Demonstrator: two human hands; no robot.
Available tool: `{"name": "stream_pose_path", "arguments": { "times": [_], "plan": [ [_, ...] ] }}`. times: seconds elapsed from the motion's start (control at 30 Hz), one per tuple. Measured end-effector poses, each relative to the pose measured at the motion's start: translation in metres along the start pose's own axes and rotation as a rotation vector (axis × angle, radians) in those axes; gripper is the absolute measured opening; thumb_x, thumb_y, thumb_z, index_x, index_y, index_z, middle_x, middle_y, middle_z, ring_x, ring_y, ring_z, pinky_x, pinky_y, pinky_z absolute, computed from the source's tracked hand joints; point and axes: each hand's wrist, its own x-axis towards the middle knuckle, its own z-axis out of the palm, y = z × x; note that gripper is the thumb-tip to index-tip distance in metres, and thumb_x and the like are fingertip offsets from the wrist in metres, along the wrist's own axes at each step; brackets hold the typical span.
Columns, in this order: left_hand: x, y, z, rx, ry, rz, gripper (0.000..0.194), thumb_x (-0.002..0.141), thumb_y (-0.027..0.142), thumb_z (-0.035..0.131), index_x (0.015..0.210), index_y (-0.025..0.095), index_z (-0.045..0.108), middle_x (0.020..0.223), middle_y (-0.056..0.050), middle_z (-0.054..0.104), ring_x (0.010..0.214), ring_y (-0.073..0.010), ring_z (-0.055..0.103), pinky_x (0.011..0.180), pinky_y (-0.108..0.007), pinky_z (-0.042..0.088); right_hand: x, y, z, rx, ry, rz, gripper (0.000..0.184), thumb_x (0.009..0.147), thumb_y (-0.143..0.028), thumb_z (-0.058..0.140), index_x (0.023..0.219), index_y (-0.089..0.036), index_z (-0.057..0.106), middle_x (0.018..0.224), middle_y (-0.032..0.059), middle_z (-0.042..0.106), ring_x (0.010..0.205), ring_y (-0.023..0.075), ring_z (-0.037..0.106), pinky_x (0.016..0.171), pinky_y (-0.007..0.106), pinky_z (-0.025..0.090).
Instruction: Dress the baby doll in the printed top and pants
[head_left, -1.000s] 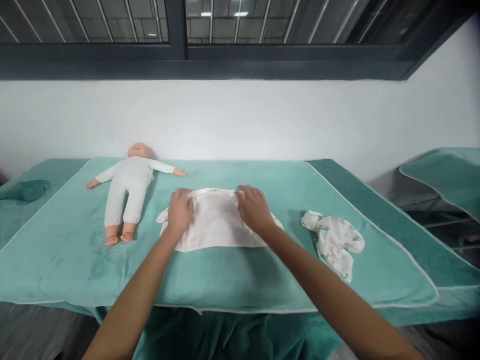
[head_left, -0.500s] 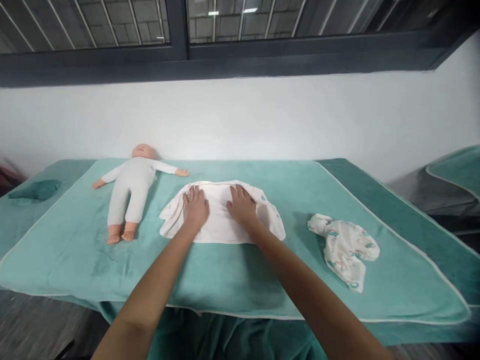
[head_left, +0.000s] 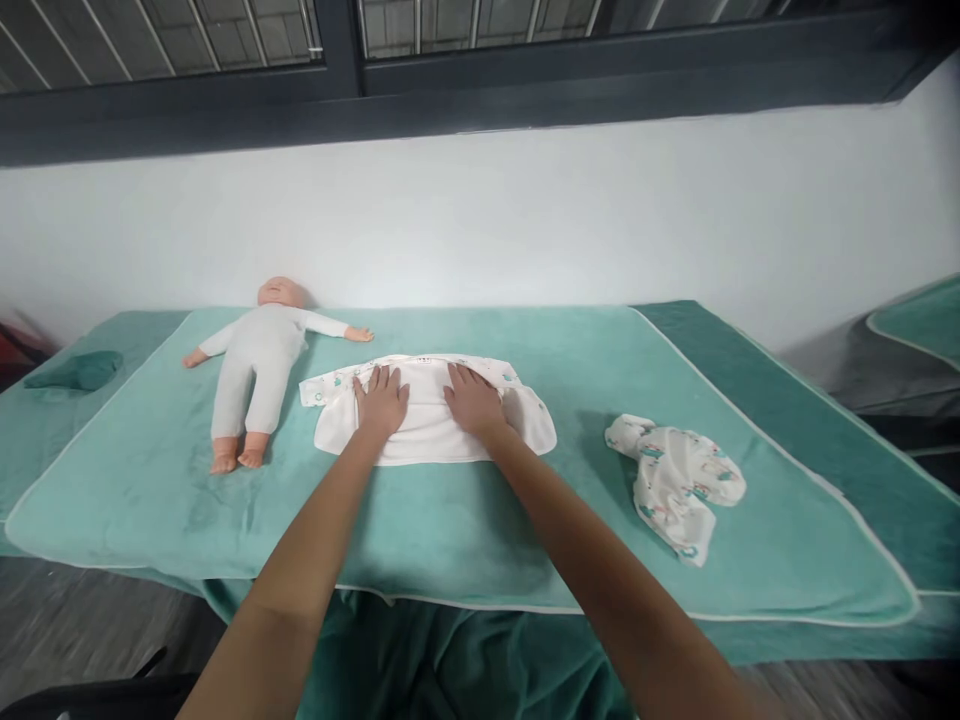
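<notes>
A: What lay beneath everything?

B: A broad teal plush mat (head_left: pixel 480 540) edged with pale piping. Toward its left lay a doll in a white suit (head_left: pixel 259 345), in the same spot as before.

A: And the white cloth garment with a printed upper edge (head_left: pixel 427 430)?

B: It lay at the middle of the mat, between the doll and a smaller white garment printed in green and pink (head_left: pixel 675 475), which had stayed on the right.

A: What about the hands?

B: A second earlier they had been at its upper corners. Now the left hand (head_left: pixel 381 405) lay open on it, fingers spread; the right hand (head_left: pixel 474 402) lay palm down nearby, fingers closer together. Neither had closed round the cloth.

A: Anything smaller?

B: The left sleeve (head_left: pixel 321 388), gathered in half a second before, now stuck out toward the doll. Tiny dark marks (head_left: pixel 424 359) at the upper edge were too small to read.
</notes>
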Motion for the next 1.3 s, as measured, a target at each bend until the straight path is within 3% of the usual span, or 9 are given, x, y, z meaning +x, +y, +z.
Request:
{"name": "stream_pose_path", "arguments": {
  "times": [0.1,0.27,0.4,0.53,0.7,0.93,1.1,1.17,1.3],
  "plan": [
    [-0.03,-0.004,-0.003,0.007,-0.009,0.072,0.058,0.106,0.044,0.028,0.158,0.02,0.041,0.171,-0.011,0.028,0.161,-0.0311,0.019,0.127,-0.069,0.005,-0.041,-0.01,-0.001,-0.003,0.013,-0.216,0.052,0.108,-0.035,0.034,0.155,-0.016,0.045,0.169,0.0125,0.032,0.156,0.0298,0.028,0.126,0.055,0.022],
    [-0.112,-0.031,-0.012,-0.075,0.009,0.235,0.051,0.106,0.034,0.033,0.153,0.021,0.047,0.168,-0.009,0.037,0.158,-0.0249,0.029,0.13,-0.052,0.02,-0.123,0.006,-0.005,0.084,0.042,-0.296,0.05,0.106,-0.044,0.046,0.148,-0.018,0.054,0.161,0.0105,0.047,0.151,0.0274,0.039,0.126,0.049,0.028],
    [-0.149,-0.055,-0.022,-0.125,0.066,0.293,0.055,0.091,0.01,0.043,0.143,0.02,0.055,0.156,-0.009,0.053,0.146,-0.0219,0.046,0.129,-0.049,0.024,-0.145,0.044,-0.016,0.07,0.156,-0.298,0.038,0.105,-0.039,0.052,0.135,-0.019,0.063,0.144,0.0122,0.062,0.135,0.0293,0.055,0.117,0.049,0.04],
    [-0.149,-0.066,-0.025,-0.065,0.168,0.264,0.049,0.087,0.004,0.047,0.127,0.025,0.066,0.134,-0.007,0.068,0.132,-0.0257,0.056,0.126,-0.055,0.026,-0.14,0.069,-0.021,-0.033,0.223,-0.316,0.026,0.105,-0.026,0.051,0.12,-0.021,0.071,0.122,0.01,0.073,0.113,0.0292,0.064,0.102,0.048,0.048],
    [-0.141,-0.068,-0.022,-0.054,0.307,0.193,0.025,0.094,0.013,0.051,0.106,0.024,0.07,0.115,-0.007,0.073,0.115,-0.0286,0.061,0.117,-0.054,0.036,-0.136,0.071,-0.017,-0.099,0.193,-0.341,0.024,0.1,-0.014,0.052,0.114,-0.019,0.071,0.11,0.0112,0.073,0.104,0.0308,0.064,0.092,0.046,0.049],
    [-0.147,-0.077,-0.015,-0.206,0.52,0.117,0.021,0.087,0.006,0.05,0.084,0.021,0.064,0.113,-0.011,0.069,0.112,-0.0291,0.059,0.097,-0.045,0.048,-0.141,0.075,-0.02,0.264,0.145,-0.364,0.024,0.102,-0.017,0.045,0.105,-0.023,0.068,0.101,0.0079,0.072,0.096,0.025,0.066,0.085,0.038,0.053],
    [-0.149,-0.078,-0.012,-0.315,0.623,0.133,0.026,0.08,-0.002,0.047,0.075,0.021,0.059,0.111,-0.009,0.069,0.112,-0.0271,0.06,0.097,-0.044,0.049,-0.095,0.102,-0.021,0.444,0.452,0.186,0.02,0.095,-0.03,0.052,0.104,-0.021,0.068,0.107,0.0095,0.071,0.095,0.0244,0.066,0.085,0.038,0.052],
    [-0.148,-0.078,-0.012,-0.35,0.642,0.139,0.025,0.081,-0.001,0.048,0.075,0.022,0.058,0.109,-0.009,0.069,0.109,-0.0263,0.061,0.096,-0.043,0.05,-0.068,0.113,-0.022,0.398,0.373,0.387,0.025,0.091,-0.038,0.059,0.103,-0.018,0.069,0.111,0.0124,0.071,0.094,0.0259,0.066,0.083,0.039,0.051],
    [-0.147,-0.078,-0.012,-0.353,0.647,0.133,0.024,0.084,0.002,0.048,0.076,0.022,0.059,0.106,-0.009,0.07,0.106,-0.0257,0.061,0.094,-0.043,0.05,-0.031,0.123,-0.026,0.354,0.134,0.37,0.022,0.083,-0.043,0.072,0.088,-0.021,0.071,0.094,0.007,0.074,0.083,0.0238,0.065,0.072,0.033,0.045]
  ]
}}
